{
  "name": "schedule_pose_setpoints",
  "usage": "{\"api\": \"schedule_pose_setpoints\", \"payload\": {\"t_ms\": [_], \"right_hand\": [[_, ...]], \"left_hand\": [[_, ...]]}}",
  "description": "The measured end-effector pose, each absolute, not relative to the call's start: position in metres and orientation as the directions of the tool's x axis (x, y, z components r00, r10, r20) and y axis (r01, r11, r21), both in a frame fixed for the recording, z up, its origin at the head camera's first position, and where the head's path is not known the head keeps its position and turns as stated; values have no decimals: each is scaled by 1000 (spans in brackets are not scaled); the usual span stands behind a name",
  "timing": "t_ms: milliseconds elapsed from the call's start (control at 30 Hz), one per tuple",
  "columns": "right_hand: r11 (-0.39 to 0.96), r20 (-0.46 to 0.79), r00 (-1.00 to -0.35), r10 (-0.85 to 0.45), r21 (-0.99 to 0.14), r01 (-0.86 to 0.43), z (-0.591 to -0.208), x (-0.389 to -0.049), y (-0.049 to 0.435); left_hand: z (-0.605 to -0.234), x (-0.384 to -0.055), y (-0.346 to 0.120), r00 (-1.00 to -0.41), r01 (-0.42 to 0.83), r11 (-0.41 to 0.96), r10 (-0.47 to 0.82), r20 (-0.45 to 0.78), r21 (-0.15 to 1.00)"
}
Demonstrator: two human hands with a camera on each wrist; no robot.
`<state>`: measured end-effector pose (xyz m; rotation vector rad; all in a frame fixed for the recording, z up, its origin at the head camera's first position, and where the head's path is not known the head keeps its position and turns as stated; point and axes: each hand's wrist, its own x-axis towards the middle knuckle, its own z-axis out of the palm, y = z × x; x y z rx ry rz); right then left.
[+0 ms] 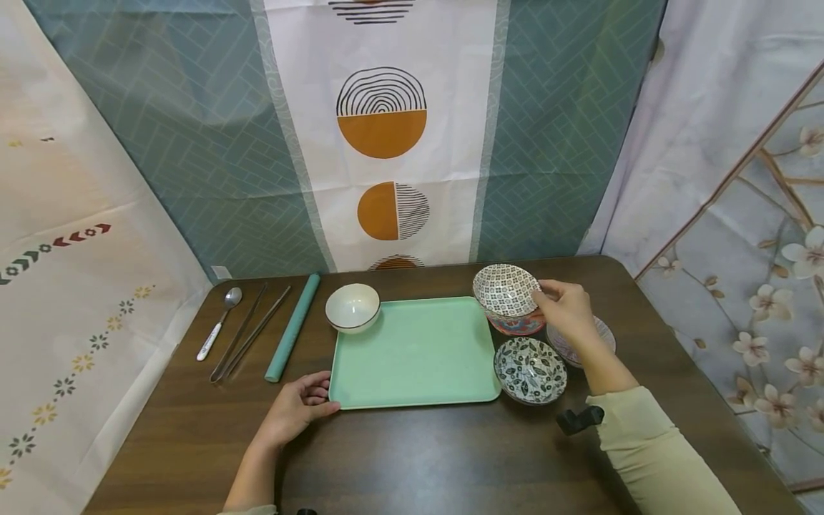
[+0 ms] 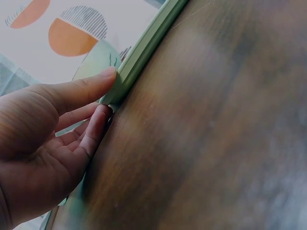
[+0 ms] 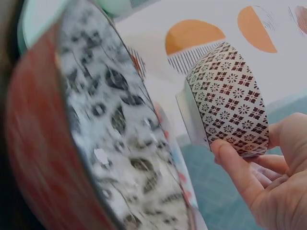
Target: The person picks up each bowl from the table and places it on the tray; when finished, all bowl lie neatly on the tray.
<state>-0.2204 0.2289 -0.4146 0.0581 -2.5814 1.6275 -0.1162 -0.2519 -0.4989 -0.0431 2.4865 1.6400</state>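
Observation:
A mint-green tray (image 1: 415, 350) lies on the table, and my left hand (image 1: 301, 408) pinches its near left corner. In the left wrist view, the thumb (image 2: 88, 91) rests along the tray edge (image 2: 139, 57) with the fingers below. My right hand (image 1: 569, 311) grips the rim of a bowl with a small brown lattice pattern (image 1: 505, 287). The right wrist view shows this patterned bowl (image 3: 230, 100) tilted and raised. Under it in the head view is a red-sided bowl (image 1: 518, 325). A leaf-patterned bowl (image 1: 531, 370) stands nearer, beside the tray's right edge.
A pale bowl (image 1: 600, 343) sits partly behind my right wrist. A white bowl (image 1: 352, 307) overlaps the tray's far left corner. Further left lie a green roll (image 1: 292, 329), metal tongs (image 1: 254, 336) and a spoon (image 1: 219, 325). Curtains hang behind the table (image 1: 412, 465).

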Motion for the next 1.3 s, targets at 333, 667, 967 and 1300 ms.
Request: {"api": "schedule_pose_setpoints", "payload": {"t_ms": [333, 667, 967, 1300], "right_hand": [[391, 55, -997, -61, -917, -74, -427, -220, 177], [395, 8, -985, -175, -915, -77, -432, -210, 129], [347, 11, -976, -216, -934, -88, -446, -204, 83], [343, 22, -956, -294, -931, -127, -459, -191, 37]], "left_hand": [[-498, -115, -253, -986, -103, 384, 83, -145, 918], [-497, -114, -252, -985, -118, 383, 69, -155, 916], [-497, -115, -252, -986, -118, 379, 68, -154, 918], [-498, -115, -252, -985, -116, 374, 75, -154, 920]]}}
